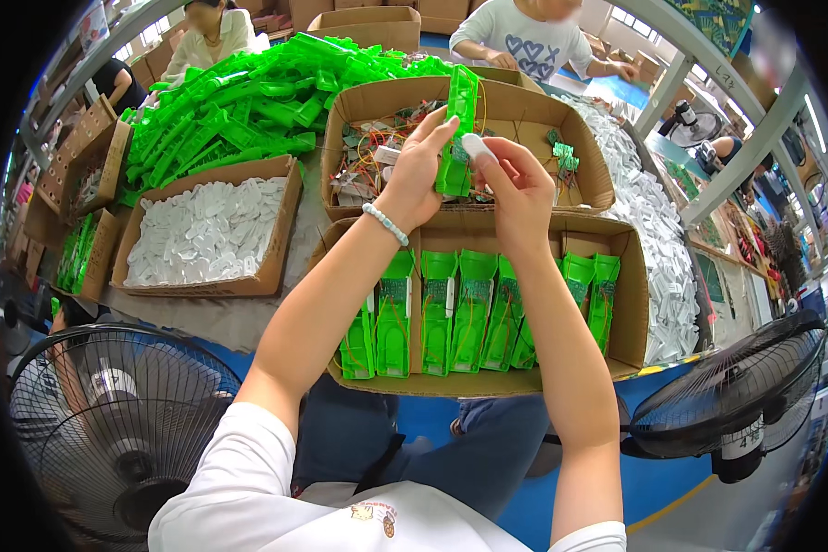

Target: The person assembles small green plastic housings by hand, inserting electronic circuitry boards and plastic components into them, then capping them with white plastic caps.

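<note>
I hold a long bright green plastic part (457,129) upright above the boxes. My left hand (416,173) grips it from the left, fingers along its side; a bead bracelet is on that wrist. My right hand (515,184) touches it from the right and pinches a small white piece (477,145) against it. Below my hands a cardboard box (627,304) holds several upright green parts with wires. Behind it, another cardboard box (534,99) holds small circuit boards with loose wires.
A box of small white pieces (207,235) sits at left, a heap of green plastic parts (248,101) behind it. A pile of white pieces (658,248) lies at right. Two fans (110,432) (727,405) flank my knees. Other people sit across the table.
</note>
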The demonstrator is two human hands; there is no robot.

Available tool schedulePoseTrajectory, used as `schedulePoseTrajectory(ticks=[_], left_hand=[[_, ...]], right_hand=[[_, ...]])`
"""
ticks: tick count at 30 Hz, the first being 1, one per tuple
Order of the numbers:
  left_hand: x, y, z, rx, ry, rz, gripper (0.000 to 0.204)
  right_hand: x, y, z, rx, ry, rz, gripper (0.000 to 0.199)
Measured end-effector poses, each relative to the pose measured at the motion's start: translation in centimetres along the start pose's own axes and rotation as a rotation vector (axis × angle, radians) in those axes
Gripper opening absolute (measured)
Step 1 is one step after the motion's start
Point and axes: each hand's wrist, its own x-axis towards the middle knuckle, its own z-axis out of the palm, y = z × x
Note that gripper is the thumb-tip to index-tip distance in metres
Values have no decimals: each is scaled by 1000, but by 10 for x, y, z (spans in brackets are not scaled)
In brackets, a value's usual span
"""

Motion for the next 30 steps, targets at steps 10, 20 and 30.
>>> schedulePoseTrajectory(ticks=[10, 20, 30], left_hand=[[2, 0, -7, 14, -25, -50, 28], [0, 3, -6, 9, -58, 2, 32], [-4, -3, 0, 175, -66, 105, 41]], right_hand=[[-2, 0, -3, 88, 37, 16, 22], [-5, -12, 1, 110, 11, 100, 22], [-12, -9, 4, -53, -27, 19, 22]])
